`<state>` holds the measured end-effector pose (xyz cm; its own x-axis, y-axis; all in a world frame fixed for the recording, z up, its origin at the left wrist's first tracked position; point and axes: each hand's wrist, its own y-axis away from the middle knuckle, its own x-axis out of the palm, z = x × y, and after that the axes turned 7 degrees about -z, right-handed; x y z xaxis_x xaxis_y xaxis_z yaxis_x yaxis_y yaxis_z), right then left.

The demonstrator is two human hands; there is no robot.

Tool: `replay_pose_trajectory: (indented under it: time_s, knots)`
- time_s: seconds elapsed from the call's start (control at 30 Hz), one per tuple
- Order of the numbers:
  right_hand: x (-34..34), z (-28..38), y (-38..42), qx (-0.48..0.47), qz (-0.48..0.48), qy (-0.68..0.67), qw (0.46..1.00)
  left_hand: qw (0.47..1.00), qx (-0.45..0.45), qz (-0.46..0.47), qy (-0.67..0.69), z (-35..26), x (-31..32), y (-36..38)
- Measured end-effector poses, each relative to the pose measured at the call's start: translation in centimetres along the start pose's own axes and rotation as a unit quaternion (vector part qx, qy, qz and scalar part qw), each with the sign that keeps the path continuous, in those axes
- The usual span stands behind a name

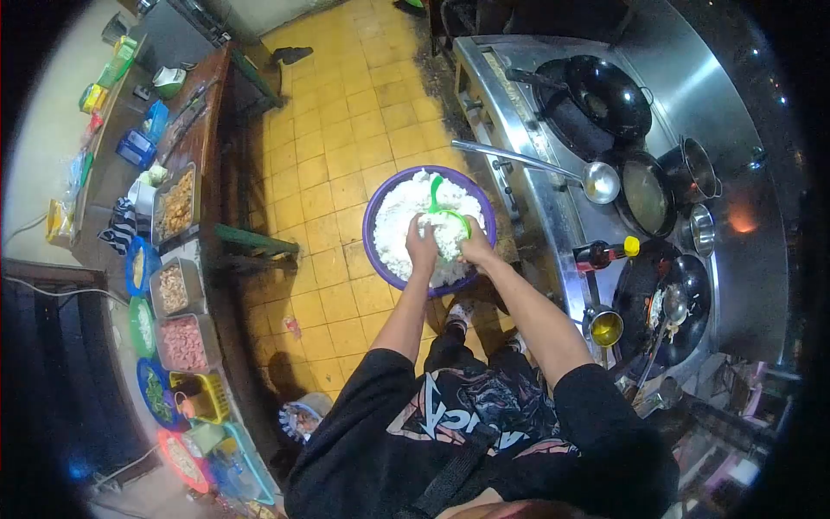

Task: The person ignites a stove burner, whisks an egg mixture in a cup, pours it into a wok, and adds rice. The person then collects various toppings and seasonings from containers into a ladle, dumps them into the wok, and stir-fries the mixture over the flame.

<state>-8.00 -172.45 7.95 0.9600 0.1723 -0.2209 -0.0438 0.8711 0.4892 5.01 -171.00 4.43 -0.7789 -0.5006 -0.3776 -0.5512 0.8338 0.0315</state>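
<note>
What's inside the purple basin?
White, rice-like food, with a green utensil on top, partly heaped over, between the left hand and right hand. The food covers the basin's floor; anything buried can't be seen.

"How are those arms held?"

"Both reach forward and down. The left forearm (403, 313) leads up to the left hand (422, 246); the right forearm (538, 316) slants inward behind its fingers."

"And the hands?"

"Close together, but apart. The left one is cupped, its fingers parted. The right hand (475, 245) is curled in a grip, just beside the left fingers; its fingertips are hard to make out."
</note>
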Motion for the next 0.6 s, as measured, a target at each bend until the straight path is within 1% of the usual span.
replay_pose_trajectory:
  time_s: [0.07, 0.1, 0.13, 0.17, 0.2, 0.23, 0.27, 0.33, 0.37, 0.4, 0.47, 0.5, 0.53, 0.57, 0.6]
  knots:
    - [-0.4, -0.7, 0.1, 0.05, -0.01, -0.084, 0.995, 0.987, -0.154, -0.017, 0.034, 0.3, 0.0, -0.2]
    - [-1.2, 1.1, 1.5, 0.109, 0.004, -0.144, 0.984, 0.889, -0.325, -0.011, 0.321, 8.8, 3.0, -1.6]
    - [-1.6, 1.6, 1.9, 0.109, 0.001, -0.146, 0.983, 0.89, -0.325, -0.007, 0.32, 8.5, 2.7, -1.7]
    - [-2.1, 1.9, 2.1, 0.121, 0.011, -0.192, 0.974, 0.815, -0.405, -0.008, 0.414, 7.6, 1.8, -1.7]
    - [-2.6, 1.9, 2.3, 0.131, 0.02, -0.239, 0.962, 0.725, -0.477, -0.006, 0.497, 7.7, 1.3, -1.8]
    - [-2.8, 0.4, 1.6, 0.139, 0.012, -0.268, 0.953, 0.72, -0.435, 0.005, 0.54, 7.7, 1.2, -1.4]
    - [-3.6, 0.2, 1.9, 0.138, 0.002, -0.275, 0.952, 0.723, -0.437, 0.016, 0.535, 6.6, 0.8, -1.2]
    - [-5.7, -0.1, 2.8, 0.138, 0.085, -0.31, 0.937, 0.653, -0.471, -0.019, 0.593, 3.4, 0.0, -0.8]
    - [-6.4, 1.3, 4.8, 0.151, 0.035, -0.35, 0.924, 0.625, -0.483, -0.024, 0.613, 3.6, 0.2, -0.9]
    - [-7.7, 1.8, 6.0, 0.124, 0.032, -0.371, 0.92, 0.595, -0.497, -0.024, 0.631, 4.2, 0.4, -1.2]
    - [-11.0, 2.9, 9.2, 0.082, 0.013, -0.398, 0.914, 0.596, -0.521, -0.036, 0.61, 6.1, 0.6, -1.9]
    - [-13.2, 4.1, 11.2, 0.087, 0.016, -0.43, 0.899, 0.492, -0.563, -0.013, 0.664, 9.9, 1.5, -3.2]
    - [-15.3, 5.2, 13.6, 0.091, 0.022, -0.464, 0.881, 0.484, -0.56, 0.004, 0.672, 9.4, 1.0, -3.1]
    - [-17.2, 6.0, 15.6, 0.08, -0.081, -0.44, 0.891, 0.549, -0.553, -0.057, 0.624, 6.9, 0.6, -2.6]
    - [-20.2, 6.1, 17.6, 0.066, -0.064, -0.495, 0.864, 0.493, -0.581, -0.014, 0.647, 7.1, 0.2, -3.1]
